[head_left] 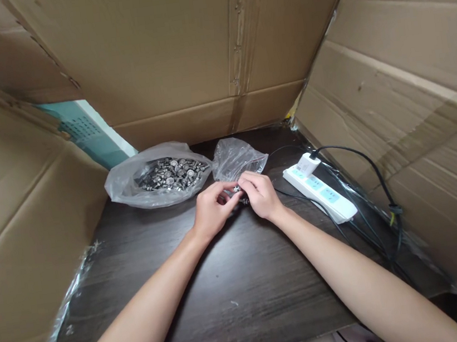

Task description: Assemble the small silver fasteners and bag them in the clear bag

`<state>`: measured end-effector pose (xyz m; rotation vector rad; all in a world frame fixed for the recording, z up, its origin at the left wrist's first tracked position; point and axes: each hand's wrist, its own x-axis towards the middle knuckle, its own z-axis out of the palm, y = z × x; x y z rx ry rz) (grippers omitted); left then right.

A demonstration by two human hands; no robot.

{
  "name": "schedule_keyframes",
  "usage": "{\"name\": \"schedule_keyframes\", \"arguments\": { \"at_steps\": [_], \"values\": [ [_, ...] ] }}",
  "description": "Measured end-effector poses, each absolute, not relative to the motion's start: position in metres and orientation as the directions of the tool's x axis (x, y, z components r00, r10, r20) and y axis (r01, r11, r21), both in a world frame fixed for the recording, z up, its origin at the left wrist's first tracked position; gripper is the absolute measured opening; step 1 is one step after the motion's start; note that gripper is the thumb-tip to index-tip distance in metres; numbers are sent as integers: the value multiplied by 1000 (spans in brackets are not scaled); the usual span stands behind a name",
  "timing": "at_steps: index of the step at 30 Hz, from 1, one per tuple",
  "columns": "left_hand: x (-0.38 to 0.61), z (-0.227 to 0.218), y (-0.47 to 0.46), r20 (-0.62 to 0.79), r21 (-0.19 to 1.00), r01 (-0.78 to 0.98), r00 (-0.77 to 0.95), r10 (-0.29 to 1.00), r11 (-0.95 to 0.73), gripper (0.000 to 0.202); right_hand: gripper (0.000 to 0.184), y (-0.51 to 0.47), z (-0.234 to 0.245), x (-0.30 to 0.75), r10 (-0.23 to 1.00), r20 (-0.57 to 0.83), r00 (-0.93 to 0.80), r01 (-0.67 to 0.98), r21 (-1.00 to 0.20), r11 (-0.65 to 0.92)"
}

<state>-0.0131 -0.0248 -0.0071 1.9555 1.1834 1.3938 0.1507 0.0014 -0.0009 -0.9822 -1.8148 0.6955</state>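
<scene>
Near the back of the dark table, my left hand and my right hand meet fingertip to fingertip. Between them is a small shiny metal part, pinched by the left thumb and fingers, with the right fingertips pressed against it. Its exact kind is too small to tell. Another bit of metal shows just below the right fingers. Left of the hands lies an open clear plastic bag full of small round metal parts. Directly behind my fingers sits a smaller clear plastic bag; its contents are hard to make out.
A white power strip with a white plug adapter lies to the right, black cables running around it. Cardboard walls enclose the dark wood-grain table at the back and both sides.
</scene>
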Motion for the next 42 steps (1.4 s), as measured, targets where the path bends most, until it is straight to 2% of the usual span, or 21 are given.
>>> {"name": "schedule_keyframes", "arguments": {
  "at_steps": [5,12,16,19,27,34,42],
  "values": [
    [-13,-7,-24,511,777,370,104,854,-510,17,21,2,-1,151,843,470,-262,307,-787,535],
    [-14,-8,-25,533,755,383,113,838,-532,16,38,1,0,151,864,421,-275,331,-803,496],
    [-13,-9,-24,523,764,381,106,845,-521,17,23,0,1,151,845,482,-232,309,-787,534],
    [-14,-9,-25,517,767,384,106,850,-514,17,16,1,0,151,845,478,-242,301,-791,533],
    [-13,-10,-24,528,760,382,109,842,-526,17,36,1,-2,150,864,436,-252,339,-796,501],
    [-14,-8,-25,525,761,381,113,844,-525,17,15,1,0,151,848,471,-242,288,-800,527],
    [-14,-8,-24,534,756,384,109,839,-531,15,38,1,-2,150,869,420,-263,349,-798,492]
  ]
}}
